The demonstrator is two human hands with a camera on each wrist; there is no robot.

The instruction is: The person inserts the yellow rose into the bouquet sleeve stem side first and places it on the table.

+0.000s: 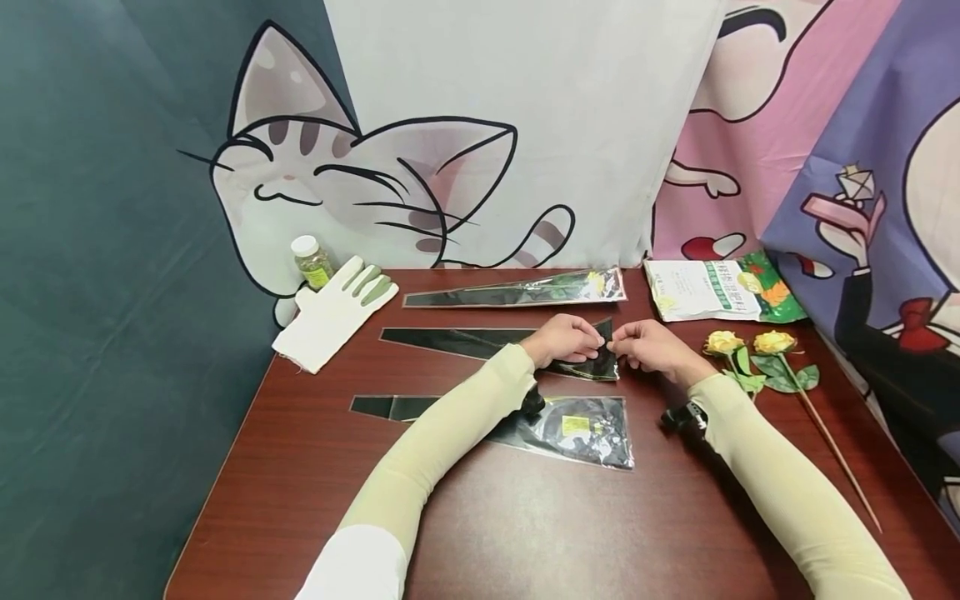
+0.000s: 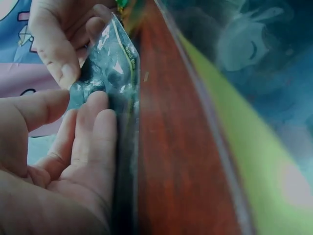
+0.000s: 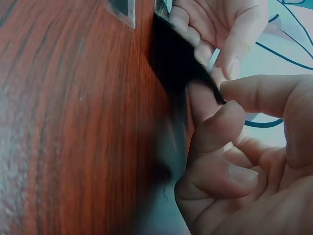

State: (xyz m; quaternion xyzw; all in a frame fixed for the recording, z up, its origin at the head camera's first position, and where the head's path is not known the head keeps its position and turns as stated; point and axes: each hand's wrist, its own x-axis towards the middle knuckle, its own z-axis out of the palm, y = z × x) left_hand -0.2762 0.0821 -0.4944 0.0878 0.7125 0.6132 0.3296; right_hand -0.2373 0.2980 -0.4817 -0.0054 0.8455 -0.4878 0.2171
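A black tapered flower sleeve (image 1: 450, 340) of clear-edged plastic lies across the middle of the table, its wide end raised toward the right. My left hand (image 1: 566, 337) pinches the wide end's upper edge; in the left wrist view its fingers (image 2: 93, 142) lie along the plastic. Facing it, my right hand (image 1: 652, 346) pinches the same edge between thumb and index finger, which the right wrist view shows with the index finger (image 3: 203, 98) against the black film. Below my left forearm lies another sleeve (image 1: 615, 429) with a yellow label (image 1: 576, 426).
A filled flower sleeve (image 1: 517, 292) lies along the back. Right of my hands are a printed packet (image 1: 697, 292) and two yellow roses (image 1: 723, 342), one with a long stem (image 1: 832, 433). White gloves (image 1: 330, 312) and a small jar (image 1: 311, 260) sit back left.
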